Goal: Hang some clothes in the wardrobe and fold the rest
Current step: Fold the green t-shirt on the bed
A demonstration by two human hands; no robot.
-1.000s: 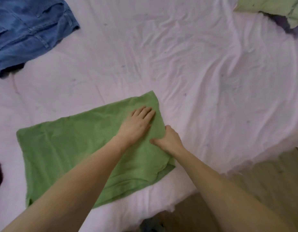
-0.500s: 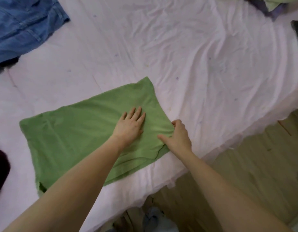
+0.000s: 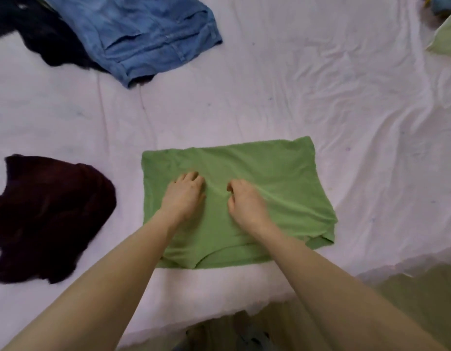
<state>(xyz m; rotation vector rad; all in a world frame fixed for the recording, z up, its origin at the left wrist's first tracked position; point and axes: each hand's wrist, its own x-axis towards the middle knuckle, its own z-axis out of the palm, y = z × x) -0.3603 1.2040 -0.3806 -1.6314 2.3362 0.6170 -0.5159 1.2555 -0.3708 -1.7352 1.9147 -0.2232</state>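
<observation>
Now the green cloth (image 3: 257, 178) lies folded on the pale bed sheet (image 3: 320, 92), close to the near edge of the bed. Both hands rest on top of it, side by side. The left hand (image 3: 185, 196) sits on the left part with its fingers bent down into the cloth. The right hand (image 3: 246, 202) is near the middle, and its fingers look curled too. A little ridge of cloth stands up between the two hands, so they may be bunching it, but I cannot tell if either hand really pinches the cloth or only presses on it. The cloth looks thin, soft and light. It will flop and crease, and it may slide a bit on the smooth sheet. It will not break. I think the best places to take hold are the corners or the outer edges, with the layers pinched together, so the fold stays neat. Blue jeans (image 3: 153, 34), a black garment (image 3: 42, 31) and a dark red garment (image 3: 49, 214) lie apart from it on the bed.
</observation>
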